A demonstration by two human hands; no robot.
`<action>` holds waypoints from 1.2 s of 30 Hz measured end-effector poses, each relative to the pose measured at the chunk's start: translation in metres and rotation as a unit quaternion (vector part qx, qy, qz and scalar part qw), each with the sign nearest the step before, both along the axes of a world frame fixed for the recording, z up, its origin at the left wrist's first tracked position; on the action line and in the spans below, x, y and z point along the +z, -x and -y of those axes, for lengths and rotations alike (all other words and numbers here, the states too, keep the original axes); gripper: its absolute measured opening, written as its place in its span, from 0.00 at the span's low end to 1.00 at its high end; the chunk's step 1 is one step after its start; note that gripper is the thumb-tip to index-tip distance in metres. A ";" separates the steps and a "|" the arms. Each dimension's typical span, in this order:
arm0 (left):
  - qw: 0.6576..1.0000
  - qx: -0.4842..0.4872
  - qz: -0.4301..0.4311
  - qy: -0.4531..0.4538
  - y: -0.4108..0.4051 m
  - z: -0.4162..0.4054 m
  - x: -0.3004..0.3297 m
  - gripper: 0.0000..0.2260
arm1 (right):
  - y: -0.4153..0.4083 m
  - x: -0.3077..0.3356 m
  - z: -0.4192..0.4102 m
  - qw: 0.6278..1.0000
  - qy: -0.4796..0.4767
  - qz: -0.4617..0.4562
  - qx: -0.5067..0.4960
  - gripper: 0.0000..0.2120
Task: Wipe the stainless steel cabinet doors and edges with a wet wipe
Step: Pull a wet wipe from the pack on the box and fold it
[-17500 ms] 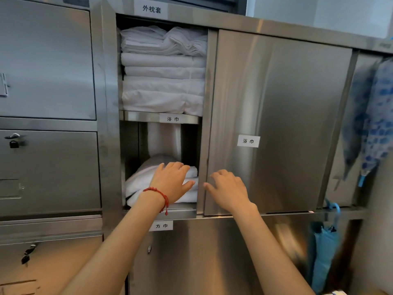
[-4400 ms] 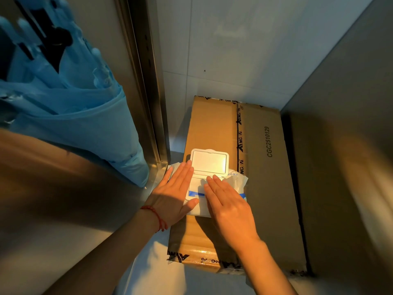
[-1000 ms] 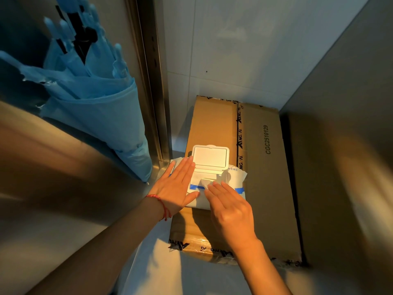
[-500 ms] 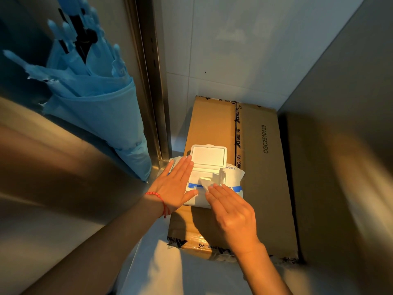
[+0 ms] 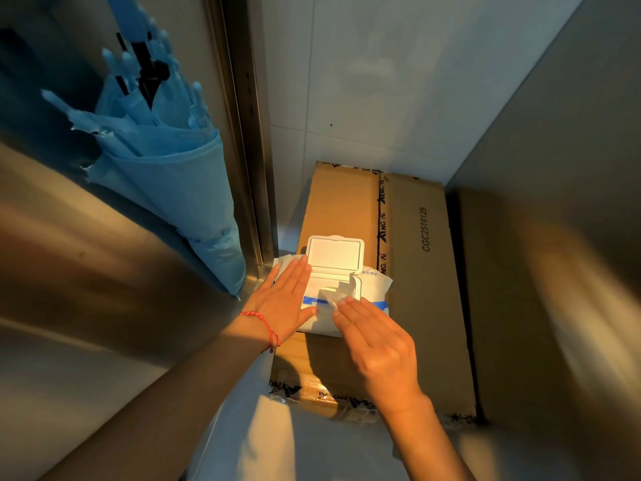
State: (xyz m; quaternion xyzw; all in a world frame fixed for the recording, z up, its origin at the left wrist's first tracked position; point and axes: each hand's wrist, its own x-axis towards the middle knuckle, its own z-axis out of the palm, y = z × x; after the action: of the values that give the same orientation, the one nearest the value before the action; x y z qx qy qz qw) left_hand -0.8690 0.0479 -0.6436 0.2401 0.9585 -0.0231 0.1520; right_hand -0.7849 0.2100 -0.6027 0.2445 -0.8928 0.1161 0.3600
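A white wet wipe pack (image 5: pixel 374 289) with a blue stripe lies on a cardboard box (image 5: pixel 426 272), its flip lid (image 5: pixel 334 253) standing open. My left hand (image 5: pixel 284 300) lies flat on the pack's left side, fingers straight, holding it down. My right hand (image 5: pixel 378 345) pinches a wet wipe (image 5: pixel 338 292) at its fingertips; the wipe sticks partly out of the opening. The stainless steel cabinet (image 5: pixel 86 289) fills the left of the view, with its vertical edge (image 5: pixel 242 133) running down to the pack.
A folded blue umbrella (image 5: pixel 166 175) hangs against the cabinet, just left of my left hand. A tiled wall (image 5: pixel 381 81) stands behind the box and a grey wall (image 5: pixel 555 168) closes in on the right. The floor shows below the box.
The wipe has come further out of the pack's opening under my right fingertips. My left hand stays flat on the pack.
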 end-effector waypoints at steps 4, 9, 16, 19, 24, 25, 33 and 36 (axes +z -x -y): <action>1.000 0.011 -0.009 0.013 -0.003 -0.004 0.006 0.33 | -0.003 0.005 -0.003 1.000 0.012 -0.017 0.005 0.21; 0.999 0.023 -0.020 0.021 -0.008 -0.008 0.017 0.32 | -0.004 0.013 -0.010 0.999 0.002 -0.041 0.002 0.18; 0.998 0.028 -0.047 -0.043 -0.020 -0.016 0.040 0.30 | -0.007 0.028 -0.018 0.998 -0.007 -0.064 -0.001 0.12; 0.994 0.042 -0.047 -0.092 -0.029 -0.018 0.052 0.29 | -0.009 0.037 -0.021 0.998 -0.008 -0.067 0.001 0.12; 0.986 0.028 -0.062 -0.155 -0.049 -0.027 0.074 0.28 | -0.013 0.056 -0.026 0.998 -0.013 -0.065 0.006 0.18; 0.984 0.025 -0.068 -0.164 -0.053 -0.029 0.079 0.28 | -0.015 0.061 -0.026 0.998 -0.012 -0.065 0.008 0.19; 0.972 0.016 -0.098 -0.213 -0.076 -0.037 0.122 0.24 | -0.026 0.100 -0.025 0.997 -0.014 -0.069 0.024 0.15; 0.964 0.017 -0.109 -0.243 -0.081 -0.037 0.137 0.23 | -0.031 0.113 -0.025 0.996 -0.027 -0.080 0.024 0.10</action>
State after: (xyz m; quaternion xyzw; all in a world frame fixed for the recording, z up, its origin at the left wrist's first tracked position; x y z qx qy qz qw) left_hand -0.7881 0.0845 -0.5062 0.2493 0.9501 0.1866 -0.0160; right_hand -0.7541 0.2346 -0.4899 0.2837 -0.8579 0.0803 0.4207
